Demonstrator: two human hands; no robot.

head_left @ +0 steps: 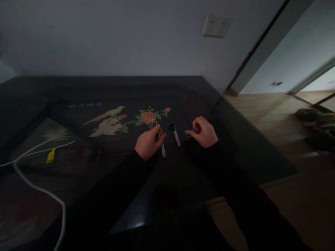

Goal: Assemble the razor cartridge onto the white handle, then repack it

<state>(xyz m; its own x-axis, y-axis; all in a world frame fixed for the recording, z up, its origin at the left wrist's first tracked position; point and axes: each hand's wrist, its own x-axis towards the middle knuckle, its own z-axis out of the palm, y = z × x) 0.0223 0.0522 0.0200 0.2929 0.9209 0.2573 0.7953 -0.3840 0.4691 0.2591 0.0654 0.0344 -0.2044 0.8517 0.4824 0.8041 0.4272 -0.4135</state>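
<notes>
Two bare hands work close together at the middle of a dark lacquered bench (78,167) inlaid with a bird and a flower. The left hand (148,143) closes its grip on a slim white-handled tool (162,149), whose tip points toward the painted flower (148,117). The right hand (203,132) pinches a small dark piece (190,131), too dim to name. Between them, untouched, lies a second tool with a black head and pale handle (175,133), flat on the bench. The work appears to be at the handling stage, both items lifted only slightly; any bringing together would call for fine alignment in poor light. Open surface stretches toward the wall. The bench's right edge lies not far beyond the right hand, dropping to wooden floor. A white cable (34,186) with a yellow tag (51,156) loops well to the left.
</notes>
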